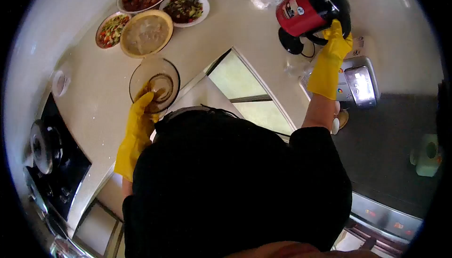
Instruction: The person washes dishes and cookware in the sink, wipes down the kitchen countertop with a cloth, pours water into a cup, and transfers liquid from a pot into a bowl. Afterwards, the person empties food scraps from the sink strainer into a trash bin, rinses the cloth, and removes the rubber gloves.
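My left hand, in a yellow rubber glove, grips the near rim of a clear glass bowl. Some brownish liquid or residue shows at the bottom of the bowl. On the right, my right hand, gloved in yellow too, is closed round the handle of a red and black electric kettle. The kettle is tilted and off its black round base, which has a cord attached. Part of the kettle's handle is hidden by my fingers.
Several dishes of food stand at the back left, among them a yellow-rimmed bowl and a white plate. A phone lies at the right on a silvery box. A lidded pan sits on the black stove at left.
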Motion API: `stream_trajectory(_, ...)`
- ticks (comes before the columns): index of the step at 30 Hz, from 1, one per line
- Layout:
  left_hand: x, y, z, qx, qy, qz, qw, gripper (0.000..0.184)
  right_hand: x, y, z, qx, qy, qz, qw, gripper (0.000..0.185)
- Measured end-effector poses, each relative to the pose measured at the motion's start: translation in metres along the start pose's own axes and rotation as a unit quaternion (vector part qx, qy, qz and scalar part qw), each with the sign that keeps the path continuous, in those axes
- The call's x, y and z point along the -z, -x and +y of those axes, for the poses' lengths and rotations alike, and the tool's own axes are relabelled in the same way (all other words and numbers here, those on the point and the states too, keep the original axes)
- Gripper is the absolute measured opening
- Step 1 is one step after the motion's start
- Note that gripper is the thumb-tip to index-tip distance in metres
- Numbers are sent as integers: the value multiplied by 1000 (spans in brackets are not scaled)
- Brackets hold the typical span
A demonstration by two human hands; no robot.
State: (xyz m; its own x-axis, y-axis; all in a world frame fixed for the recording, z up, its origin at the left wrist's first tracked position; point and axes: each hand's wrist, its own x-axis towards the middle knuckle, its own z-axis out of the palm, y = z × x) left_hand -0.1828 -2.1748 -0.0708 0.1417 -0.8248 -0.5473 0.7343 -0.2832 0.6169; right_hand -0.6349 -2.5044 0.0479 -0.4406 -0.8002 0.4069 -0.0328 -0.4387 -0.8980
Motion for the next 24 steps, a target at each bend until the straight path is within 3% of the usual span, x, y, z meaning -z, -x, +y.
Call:
stream_trajectory(3, -13, 4, 3, -5, -74, 47, 996, 48, 15, -30, 27, -7, 46, 21, 999, 12)
stream_trajectory(10, -44, -13, -23, -16, -21, 54, 998, 47, 77, -75, 99, -99, 97, 123, 983, 21)
stream_trajectory(13, -73, -13, -32, -8, -36, 84, 996, 56, 96, -83, 112, -102, 69, 103, 987, 22)
stream_trajectory(17, -93, -16, -41, -25, -2, 82, 996, 47, 107, -83, 126, -105, 65, 83, 989, 21)
stream_trajectory(20, -95, -20, -39, 20, 20, 105, 994, 48, 106, -83, 134, -88, 57, 75, 992, 13)
stream_trajectory(24, -88, -30, -35, -13, -12, 50, 999, 50, 96, -71, 134, -99, 67, 97, 988, 14)
